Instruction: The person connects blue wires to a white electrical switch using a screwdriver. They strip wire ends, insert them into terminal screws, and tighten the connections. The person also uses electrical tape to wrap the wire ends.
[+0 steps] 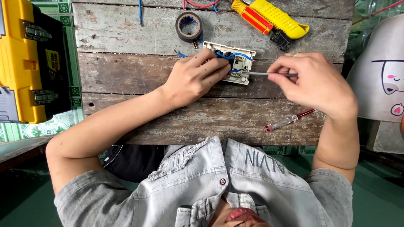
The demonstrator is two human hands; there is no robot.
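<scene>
So we've got our left hand (194,77) planted just above the middle of the frame, fingers curled down and pinning a white socket module (235,63) flat on the wooden board table (126,73). The socket sits back side up, and a blue wire (233,55) loops over it, running under our fingertips and poking out to the left of the hand too.

Our right hand (313,82) is to the right of the socket, closed in a pinch grip around a thin screwdriver (269,74). The shaft lies roughly level and points left, with the tip touching the right edge of the socket, down near its lower corner. Can't tell whether the tip is actually sitting in a screw, it's too small to make out.

Other stuff around us: a roll of black electrical tape (189,26) at the top centre, just up and left of the socket. In the upper right of the frame there's a yellow utility knife (281,18) with a yellow and red handled tool (251,16) lying right beside it. A second little screwdriver with a clear handle and red tip (286,121) lies loose on the boards below our right hand, near the table's lower edge. A yellow and black toolbox (25,63) fills the left edge of the frame, off the table. Over on the right edge there's a white rounded thing with a cartoon face (381,80).
</scene>
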